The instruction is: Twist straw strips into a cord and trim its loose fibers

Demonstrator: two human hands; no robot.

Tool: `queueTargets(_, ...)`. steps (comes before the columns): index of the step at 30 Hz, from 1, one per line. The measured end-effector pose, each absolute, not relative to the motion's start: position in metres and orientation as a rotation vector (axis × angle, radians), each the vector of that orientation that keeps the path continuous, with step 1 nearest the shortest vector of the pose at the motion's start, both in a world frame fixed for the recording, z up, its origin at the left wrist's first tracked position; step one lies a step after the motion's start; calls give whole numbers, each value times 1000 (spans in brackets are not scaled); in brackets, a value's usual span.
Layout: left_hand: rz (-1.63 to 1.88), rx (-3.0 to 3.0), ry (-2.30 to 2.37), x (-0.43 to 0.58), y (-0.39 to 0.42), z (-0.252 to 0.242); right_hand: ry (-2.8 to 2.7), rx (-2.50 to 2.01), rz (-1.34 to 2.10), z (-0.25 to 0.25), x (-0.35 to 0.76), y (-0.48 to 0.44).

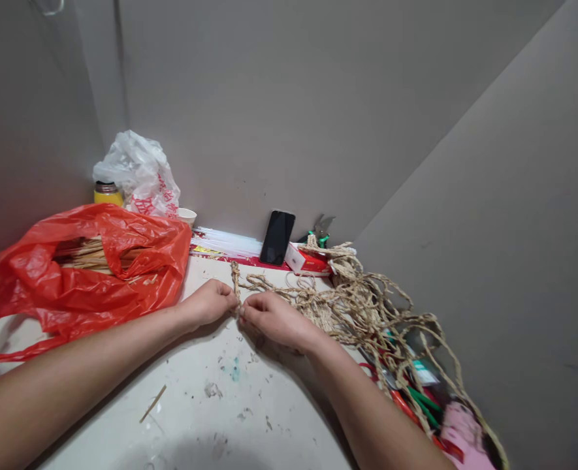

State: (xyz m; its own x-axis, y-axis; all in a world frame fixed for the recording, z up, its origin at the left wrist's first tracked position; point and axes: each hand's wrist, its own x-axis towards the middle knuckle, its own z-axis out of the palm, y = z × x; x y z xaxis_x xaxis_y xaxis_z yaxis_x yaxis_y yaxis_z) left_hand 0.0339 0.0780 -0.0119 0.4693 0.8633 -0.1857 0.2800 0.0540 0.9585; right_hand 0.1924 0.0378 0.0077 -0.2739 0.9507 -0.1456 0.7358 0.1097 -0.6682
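A short length of braided straw rope point(236, 277) stands up between my two hands, its top end showing above the fingers. My left hand point(211, 301) pinches the rope from the left side. On the other side, the thumb and fingers of my right hand point(272, 316) close on the rope's lower part. The fingertips nearly meet, and the part of the rope between them is mostly covered. Just beyond my right hand lies a tangled heap of the same tan straw cord point(367, 307), running down the right side of the table.
A red plastic bag point(142, 294) of straw strips point(85, 254) fills the left. Behind it are a yellow jar point(106, 194), a white plastic bag point(144, 166) and a paper cup point(187, 215). A phone point(277, 238) leans near the wall. Pliers point(322, 228) and a red box point(313, 263) lie right.
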Motion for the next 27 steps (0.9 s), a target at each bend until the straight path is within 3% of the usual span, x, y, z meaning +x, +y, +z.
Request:
queueTargets(8,567,1355,1007,32,74,-11,-2216,-1688,681,10,170,15)
queueTargets(13,555,1309,931,30,79,-10,-2106,-1594,1163,20,194,25)
queueTargets(17,533,1293,862,30,81,-9,-1679,-1528,1055,14,203,43)
queueTargets(27,526,1503,888,29,80,-8,-1495,-1421,1666,-7,195,55)
